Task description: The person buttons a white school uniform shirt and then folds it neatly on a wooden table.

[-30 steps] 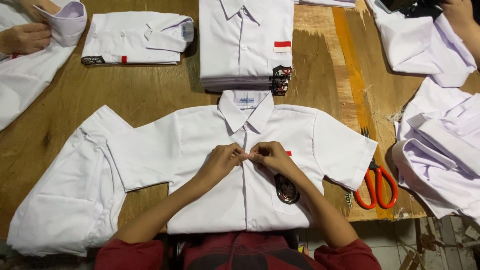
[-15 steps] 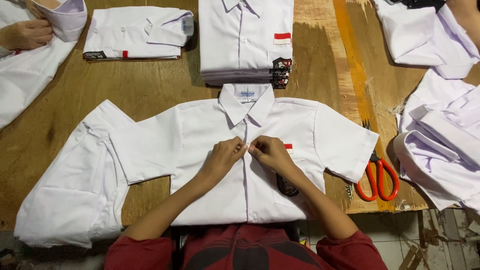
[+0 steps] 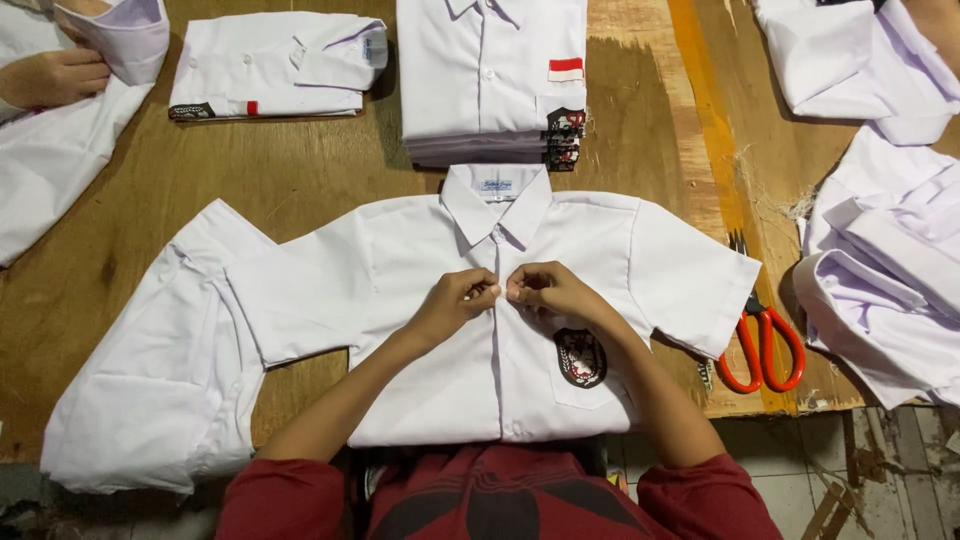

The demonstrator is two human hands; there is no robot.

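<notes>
White shirt (image 3: 420, 330), flat on wooden table (image 3: 300, 180): left hand (image 3: 462, 298) and right hand (image 3: 545, 290) pinched closed on its button placket, centre; red scissors (image 3: 760, 345) at 3 o'clock.

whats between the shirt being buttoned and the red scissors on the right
In the head view, nothing lies between them: the spread white shirt ends at its short sleeve hem, which just overlaps the blades of the red-handled scissors. Below that, only bare wooden table shows.

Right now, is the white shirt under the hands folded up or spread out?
Spread out. The white shirt lies flat, front up, both sleeves out sideways, while the left hand and right hand pinch its button strip.
</notes>
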